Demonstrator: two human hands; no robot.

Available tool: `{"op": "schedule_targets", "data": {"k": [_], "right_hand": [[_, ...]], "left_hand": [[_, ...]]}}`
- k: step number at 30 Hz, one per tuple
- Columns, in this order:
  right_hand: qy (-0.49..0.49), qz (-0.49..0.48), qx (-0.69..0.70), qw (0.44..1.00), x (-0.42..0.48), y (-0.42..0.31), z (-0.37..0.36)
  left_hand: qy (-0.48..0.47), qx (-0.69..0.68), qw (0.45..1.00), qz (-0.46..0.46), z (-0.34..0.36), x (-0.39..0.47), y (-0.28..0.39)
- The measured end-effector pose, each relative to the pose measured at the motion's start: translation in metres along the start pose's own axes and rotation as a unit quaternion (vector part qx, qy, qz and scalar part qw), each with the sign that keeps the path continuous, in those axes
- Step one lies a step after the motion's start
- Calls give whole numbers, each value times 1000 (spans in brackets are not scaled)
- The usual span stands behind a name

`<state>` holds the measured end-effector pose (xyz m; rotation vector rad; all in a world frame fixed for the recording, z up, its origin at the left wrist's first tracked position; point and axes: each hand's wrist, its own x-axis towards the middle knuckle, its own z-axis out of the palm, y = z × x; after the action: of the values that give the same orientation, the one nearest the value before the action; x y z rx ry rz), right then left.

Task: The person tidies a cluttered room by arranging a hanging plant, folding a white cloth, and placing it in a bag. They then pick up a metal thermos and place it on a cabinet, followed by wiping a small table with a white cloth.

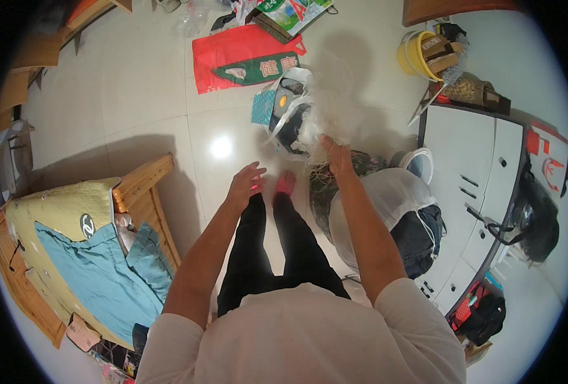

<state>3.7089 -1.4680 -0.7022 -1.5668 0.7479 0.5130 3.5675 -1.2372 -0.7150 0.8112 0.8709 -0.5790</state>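
Observation:
My right hand is closed on a bunch of thin, whitish, translucent material with loose strands hanging from it; whether it is plastic film or netting I cannot tell. The bunch hangs against the right side of a white-handled bag on the floor, which holds dark and grey items, one with a yellow oval. A teal patterned piece sticks out at that bag's left. My left hand is above the floor near my feet, fingers apart and holding nothing.
A red bag lies flat beyond, beside a green printed package. At right are a stuffed white translucent sack, a white bucket, a white cabinet and a yellow bucket. A wooden bed with a blue cloth stands left.

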Motion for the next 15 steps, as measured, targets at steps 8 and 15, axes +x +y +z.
{"op": "schedule_targets", "data": {"k": [8, 15], "right_hand": [[101, -46, -130, 985, 93, 79, -22], [12, -88, -289, 953, 143, 149, -2]], "left_hand": [[136, 305, 936, 114, 4, 110, -19], [247, 532, 793, 164, 17, 190, -18]]}}
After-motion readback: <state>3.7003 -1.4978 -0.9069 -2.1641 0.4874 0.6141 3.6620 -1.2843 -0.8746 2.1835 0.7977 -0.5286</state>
